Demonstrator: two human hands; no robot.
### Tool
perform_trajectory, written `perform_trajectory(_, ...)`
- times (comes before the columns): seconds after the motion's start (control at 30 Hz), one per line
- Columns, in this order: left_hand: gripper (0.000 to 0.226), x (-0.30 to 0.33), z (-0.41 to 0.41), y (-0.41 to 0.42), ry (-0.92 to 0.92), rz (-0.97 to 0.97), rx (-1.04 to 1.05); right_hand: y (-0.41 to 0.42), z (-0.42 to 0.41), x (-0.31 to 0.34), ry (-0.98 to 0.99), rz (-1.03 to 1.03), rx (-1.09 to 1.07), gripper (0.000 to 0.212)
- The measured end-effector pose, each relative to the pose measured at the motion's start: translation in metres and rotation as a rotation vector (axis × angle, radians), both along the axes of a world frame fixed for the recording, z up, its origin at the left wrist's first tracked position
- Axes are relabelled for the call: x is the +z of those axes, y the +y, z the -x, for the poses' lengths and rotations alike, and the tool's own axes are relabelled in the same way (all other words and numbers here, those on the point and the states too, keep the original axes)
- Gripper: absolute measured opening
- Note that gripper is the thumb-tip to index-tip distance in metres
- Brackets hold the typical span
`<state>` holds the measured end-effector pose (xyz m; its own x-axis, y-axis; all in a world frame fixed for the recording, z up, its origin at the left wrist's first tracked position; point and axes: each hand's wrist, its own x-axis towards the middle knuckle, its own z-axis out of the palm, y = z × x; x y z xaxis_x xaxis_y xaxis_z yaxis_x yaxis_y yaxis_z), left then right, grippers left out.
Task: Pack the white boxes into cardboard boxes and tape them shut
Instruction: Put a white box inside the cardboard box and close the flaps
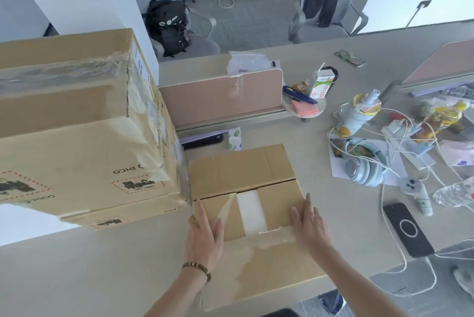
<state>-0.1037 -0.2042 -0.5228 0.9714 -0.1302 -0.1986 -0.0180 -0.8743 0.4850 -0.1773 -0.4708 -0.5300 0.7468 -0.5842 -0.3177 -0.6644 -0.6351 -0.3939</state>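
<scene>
A small cardboard box [241, 170] stands on the desk in front of me, its top flaps folded down. Through the gap between the two near flaps a white box [250, 210] shows inside. Clear tape [272, 238] crosses the near edge and runs down the front wall. My left hand [204, 234] lies flat with straight fingers on the near-left flap. My right hand [309, 227] presses flat on the near-right flap. Neither hand holds anything.
A large taped cardboard carton [77, 122] stands on another one at the left, close to the small box. A pink divider [220, 96] runs behind. To the right lie headphones [364, 163], a black phone [407, 229], white cables, a milk carton [320, 83] and a controller [418, 193].
</scene>
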Motion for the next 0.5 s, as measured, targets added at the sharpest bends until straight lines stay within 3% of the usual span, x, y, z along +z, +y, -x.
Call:
perform_trajectory(0.1,0.079,-0.006,-0.001,0.001,-0.023,0.021,0.010,-0.005,-0.003,-0.001,0.045,-0.075,-0.033,0.071)
perform_trajectory(0.27,0.078,-0.002,0.000,-0.002,-0.031,0.015,0.007,-0.001,-0.003,0.004,0.002,-0.087,-0.011,0.049)
perform_trajectory(0.5,0.082,-0.002,0.002,-0.002,-0.042,-0.076,0.007,-0.005,0.000,0.008,0.022,-0.128,0.054,0.044)
